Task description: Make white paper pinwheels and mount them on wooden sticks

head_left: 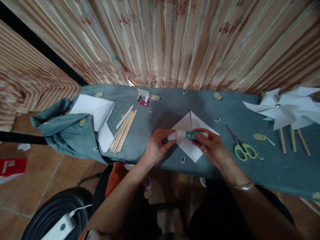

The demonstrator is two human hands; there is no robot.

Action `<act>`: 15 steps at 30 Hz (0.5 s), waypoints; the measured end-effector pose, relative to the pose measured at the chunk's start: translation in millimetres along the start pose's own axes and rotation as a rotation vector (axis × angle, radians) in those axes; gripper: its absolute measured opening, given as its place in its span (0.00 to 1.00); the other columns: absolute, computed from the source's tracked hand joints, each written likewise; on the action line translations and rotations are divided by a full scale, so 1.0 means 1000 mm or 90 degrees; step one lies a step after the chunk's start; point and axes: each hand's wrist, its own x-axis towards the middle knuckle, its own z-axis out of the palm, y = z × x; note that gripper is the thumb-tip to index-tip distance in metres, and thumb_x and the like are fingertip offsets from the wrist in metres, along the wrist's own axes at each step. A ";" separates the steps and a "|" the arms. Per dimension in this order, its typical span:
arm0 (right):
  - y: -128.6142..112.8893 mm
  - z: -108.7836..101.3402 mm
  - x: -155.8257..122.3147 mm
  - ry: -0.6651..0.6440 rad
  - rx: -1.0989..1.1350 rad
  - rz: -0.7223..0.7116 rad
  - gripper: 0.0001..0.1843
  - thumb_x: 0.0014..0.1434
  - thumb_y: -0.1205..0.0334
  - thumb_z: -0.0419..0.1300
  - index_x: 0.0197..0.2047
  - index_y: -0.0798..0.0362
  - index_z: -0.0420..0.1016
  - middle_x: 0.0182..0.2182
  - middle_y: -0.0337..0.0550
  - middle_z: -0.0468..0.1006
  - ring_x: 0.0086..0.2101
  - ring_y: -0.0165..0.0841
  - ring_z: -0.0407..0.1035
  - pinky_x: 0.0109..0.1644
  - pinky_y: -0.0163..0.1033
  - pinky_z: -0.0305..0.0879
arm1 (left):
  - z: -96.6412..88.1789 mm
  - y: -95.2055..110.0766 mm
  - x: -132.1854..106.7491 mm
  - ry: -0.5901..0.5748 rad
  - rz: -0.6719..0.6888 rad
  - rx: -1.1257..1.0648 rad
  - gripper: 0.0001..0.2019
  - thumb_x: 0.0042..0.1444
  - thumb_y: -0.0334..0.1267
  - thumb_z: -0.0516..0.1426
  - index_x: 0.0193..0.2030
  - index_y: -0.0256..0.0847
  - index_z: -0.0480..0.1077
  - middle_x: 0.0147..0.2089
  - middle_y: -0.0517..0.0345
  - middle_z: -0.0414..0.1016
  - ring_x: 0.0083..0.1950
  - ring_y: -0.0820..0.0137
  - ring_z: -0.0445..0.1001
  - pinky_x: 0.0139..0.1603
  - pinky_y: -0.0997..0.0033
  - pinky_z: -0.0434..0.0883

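A glue stick (189,134) with a white and green body lies sideways between my hands, above the table. My right hand (210,145) is closed around its body at the right end. At the other end, my left hand (160,143) pinches the whitish cap (172,136) between thumb and fingers; whether the cap is on or off is hard to tell. Beneath them lies a square white paper sheet (195,154), turned cornerwise, with a slit running in from its far corner. My hands and the glue stick cover part of the sheet.
Left on the cloth-covered table (162,116) are wooden sticks (123,131), a white pen (125,116), stacked paper (91,108) and a small box of pins (143,98). To the right lie green-handled scissors (242,148) and paper pinwheels (282,106) on sticks. A curtain (175,43) hangs behind.
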 end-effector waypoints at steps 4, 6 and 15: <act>0.001 -0.001 0.000 -0.012 -0.049 -0.016 0.16 0.41 0.56 0.77 0.34 0.49 0.81 0.30 0.38 0.83 0.27 0.29 0.75 0.34 0.35 0.76 | 0.002 -0.001 0.000 0.002 -0.010 -0.007 0.16 0.58 0.44 0.63 0.51 0.42 0.77 0.45 0.50 0.81 0.45 0.63 0.75 0.47 0.60 0.74; 0.002 -0.001 0.000 -0.015 -0.063 -0.020 0.17 0.41 0.55 0.77 0.35 0.49 0.81 0.31 0.38 0.82 0.28 0.29 0.75 0.35 0.36 0.76 | 0.002 -0.002 0.000 0.006 -0.004 -0.008 0.17 0.58 0.44 0.63 0.52 0.42 0.77 0.45 0.50 0.81 0.46 0.62 0.75 0.48 0.59 0.74; 0.004 0.001 0.000 -0.007 -0.093 -0.010 0.21 0.36 0.52 0.78 0.33 0.49 0.81 0.29 0.38 0.81 0.28 0.30 0.74 0.35 0.37 0.73 | 0.000 -0.002 -0.001 -0.021 0.053 0.008 0.17 0.59 0.44 0.63 0.53 0.42 0.76 0.47 0.49 0.81 0.48 0.62 0.75 0.51 0.59 0.73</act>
